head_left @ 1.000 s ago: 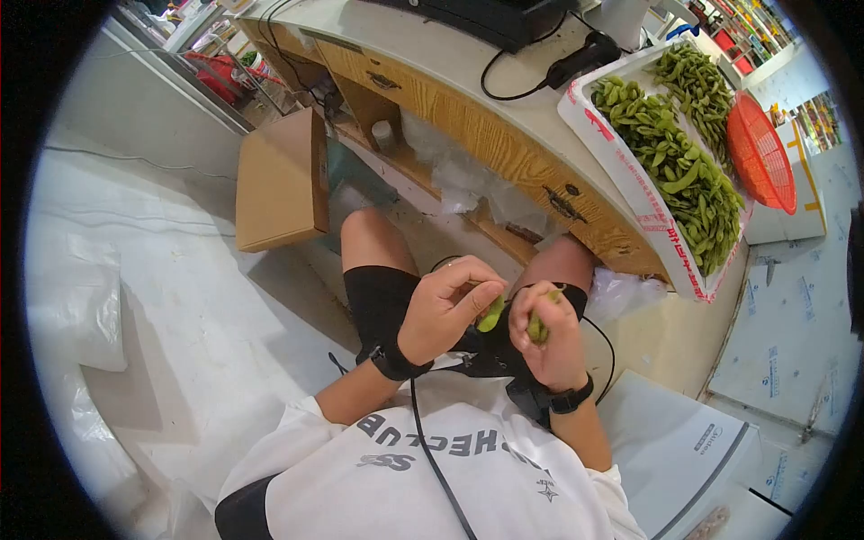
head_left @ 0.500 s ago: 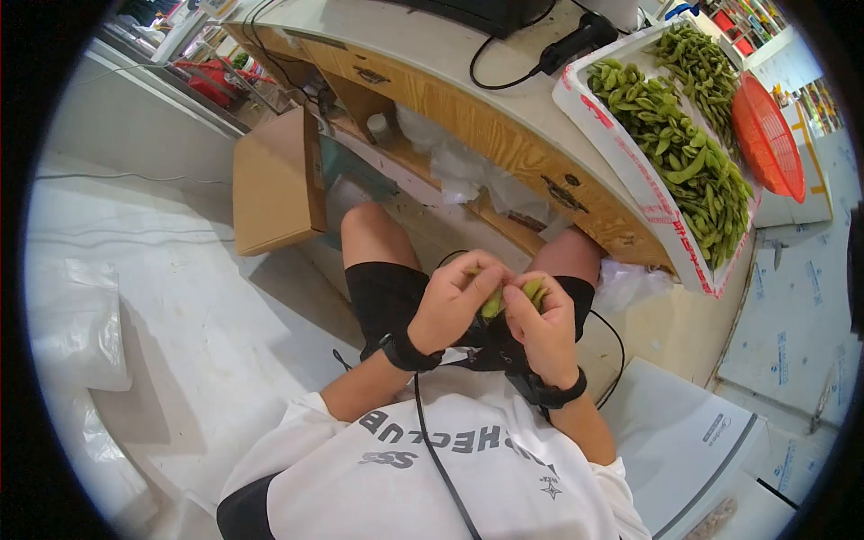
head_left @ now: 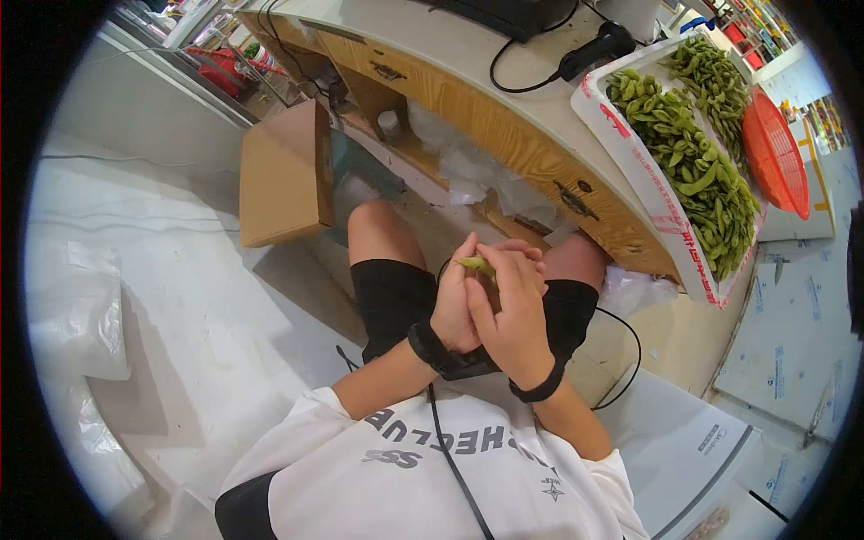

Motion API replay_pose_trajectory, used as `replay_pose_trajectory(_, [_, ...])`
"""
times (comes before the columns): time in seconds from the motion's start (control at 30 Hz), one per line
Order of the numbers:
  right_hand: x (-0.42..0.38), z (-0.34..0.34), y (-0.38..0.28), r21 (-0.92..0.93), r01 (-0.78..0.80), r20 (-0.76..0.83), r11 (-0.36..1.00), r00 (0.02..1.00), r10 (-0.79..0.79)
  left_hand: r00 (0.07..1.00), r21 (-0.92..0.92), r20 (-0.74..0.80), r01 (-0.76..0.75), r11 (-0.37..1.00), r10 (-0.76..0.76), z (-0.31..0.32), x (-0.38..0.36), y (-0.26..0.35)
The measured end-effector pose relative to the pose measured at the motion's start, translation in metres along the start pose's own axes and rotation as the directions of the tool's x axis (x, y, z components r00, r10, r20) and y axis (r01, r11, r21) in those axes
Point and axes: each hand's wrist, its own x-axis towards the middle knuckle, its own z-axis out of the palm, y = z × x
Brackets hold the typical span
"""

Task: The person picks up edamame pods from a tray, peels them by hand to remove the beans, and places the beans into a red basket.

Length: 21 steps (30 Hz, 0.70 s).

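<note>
My left hand [head_left: 457,310] and my right hand [head_left: 515,315] are cupped together above my lap. Between them shows a green pod [head_left: 475,264], held against the palm and fingers; the rest of what they enclose is hidden. My right hand lies over the front of my left hand, with its fingers bent round. On the desk at the upper right, a white foam tray [head_left: 634,171] holds many green pods [head_left: 688,153] in two heaps.
A red plastic basket [head_left: 776,153] leans at the tray's right side. The wooden desk [head_left: 504,117] carries a black scanner [head_left: 598,49] with a cable. A cardboard box [head_left: 286,175] stands left of my knees. A white appliance [head_left: 675,459] is at the lower right.
My hands have gone from pinching pods with the fingertips to being cupped together, palms facing. Less of the green pods shows between them. The view has shifted slightly.
</note>
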Motion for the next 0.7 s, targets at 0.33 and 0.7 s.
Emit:
replay_pose_trajectory(0.33, [-0.002, -0.007, 0.005, 0.147, 0.052, -0.039, 0.988, 0.998, -0.047, 0.998, 0.009, -0.063, 0.031, 0.999, -0.031, -0.011, 0.001, 0.006])
replay_pose_trajectory(0.7, [0.005, -0.038, 0.02, -0.056, 0.006, 0.071, 0.998, 0.997, -0.002, 0.982, 0.229, -0.107, 0.175, 0.958, -0.154, -0.024, -0.002, 0.004])
